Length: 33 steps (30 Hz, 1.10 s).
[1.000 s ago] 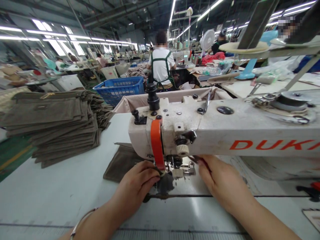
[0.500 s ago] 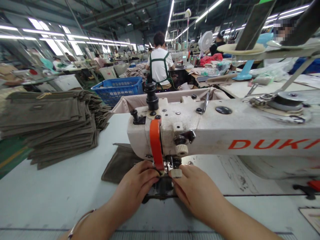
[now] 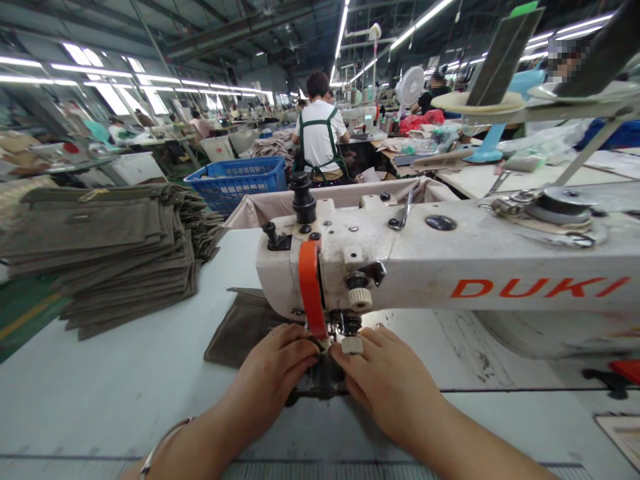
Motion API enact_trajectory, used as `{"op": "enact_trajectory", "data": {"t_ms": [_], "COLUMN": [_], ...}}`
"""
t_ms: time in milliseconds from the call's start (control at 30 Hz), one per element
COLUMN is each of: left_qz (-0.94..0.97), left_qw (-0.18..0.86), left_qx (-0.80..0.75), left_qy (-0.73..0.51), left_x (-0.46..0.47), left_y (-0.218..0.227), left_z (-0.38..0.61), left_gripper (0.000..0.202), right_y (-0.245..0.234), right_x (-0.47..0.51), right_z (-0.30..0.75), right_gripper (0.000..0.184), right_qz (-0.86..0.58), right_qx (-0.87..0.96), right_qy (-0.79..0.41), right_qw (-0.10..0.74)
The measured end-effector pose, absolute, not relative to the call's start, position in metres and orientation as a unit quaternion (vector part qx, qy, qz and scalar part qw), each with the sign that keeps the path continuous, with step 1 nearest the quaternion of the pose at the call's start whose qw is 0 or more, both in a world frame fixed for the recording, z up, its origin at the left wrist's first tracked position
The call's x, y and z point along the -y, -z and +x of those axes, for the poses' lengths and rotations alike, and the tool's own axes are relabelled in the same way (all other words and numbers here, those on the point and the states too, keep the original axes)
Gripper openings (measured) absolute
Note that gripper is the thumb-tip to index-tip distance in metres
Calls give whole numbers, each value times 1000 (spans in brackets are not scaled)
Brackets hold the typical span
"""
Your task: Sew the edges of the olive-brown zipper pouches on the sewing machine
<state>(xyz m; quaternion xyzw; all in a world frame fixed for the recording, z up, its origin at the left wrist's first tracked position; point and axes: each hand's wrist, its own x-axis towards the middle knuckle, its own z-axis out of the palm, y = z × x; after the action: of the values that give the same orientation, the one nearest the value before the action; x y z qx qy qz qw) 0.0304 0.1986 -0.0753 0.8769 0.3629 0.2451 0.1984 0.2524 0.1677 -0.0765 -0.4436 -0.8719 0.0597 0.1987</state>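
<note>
A white sewing machine (image 3: 400,247) with an orange guard (image 3: 311,287) stands in front of me. Beneath its head lies a dark grey-brown fabric piece (image 3: 235,330), partly hidden by the machine and my fingers. My left hand (image 3: 280,363) has its fingers closed on the fabric's edge, just left of the presser foot area. On the right side of the needle area, my right hand (image 3: 383,367) is closed with its fingertips pressed on the same fabric. The needle itself is hidden.
A tall stack of dark fabric pieces (image 3: 125,260) sits at the left of the white table (image 3: 100,400). Behind the machine are a cloth-lined bin (image 3: 260,208) and a blue basket (image 3: 235,180). A person in a white shirt (image 3: 320,133) sits beyond, facing away.
My right fingertips have shifted slightly left, closer to the needle area. The left hand and the fabric have hardly moved. The view has turned a little.
</note>
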Motion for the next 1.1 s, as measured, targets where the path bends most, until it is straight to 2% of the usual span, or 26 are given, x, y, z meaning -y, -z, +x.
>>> {"op": "enact_trajectory", "data": {"t_ms": [100, 233, 300, 433, 533, 600, 733, 867, 1100], "left_qz": [876, 881, 883, 885, 890, 888, 883, 911, 942], "left_qw": [190, 177, 172, 162, 164, 165, 130, 65, 46], "left_qx": [-372, -361, -356, -349, -340, -341, -358, -315, -253], "left_qy": [-242, -248, -254, -263, -257, -260, -274, -257, -217], "left_x": [-200, -199, -198, -195, -191, -189, -187, -186, -184], "left_y": [75, 75, 76, 75, 74, 76, 82, 84, 81], "left_z": [30, 29, 29, 30, 31, 30, 28, 28, 32], "left_gripper": [19, 19, 19, 16, 8, 11, 9, 19, 23], "right_y": [75, 69, 68, 71, 73, 72, 66, 69, 80], "right_x": [-168, -167, -167, -174, -178, -177, -167, -159, -160], "right_z": [254, 256, 261, 292, 322, 330, 303, 265, 256], "right_gripper": [13, 21, 22, 25, 25, 26, 27, 19, 16], "right_qz": [-447, -440, -438, -526, -619, -638, -544, -397, -379], "right_qx": [853, 823, 824, 801, 762, 754, 806, 884, 893], "right_qy": [-119, -174, -166, -83, -36, -23, -55, -117, -112], "right_qw": [243, 313, 317, 272, 187, 154, 228, 216, 216]}}
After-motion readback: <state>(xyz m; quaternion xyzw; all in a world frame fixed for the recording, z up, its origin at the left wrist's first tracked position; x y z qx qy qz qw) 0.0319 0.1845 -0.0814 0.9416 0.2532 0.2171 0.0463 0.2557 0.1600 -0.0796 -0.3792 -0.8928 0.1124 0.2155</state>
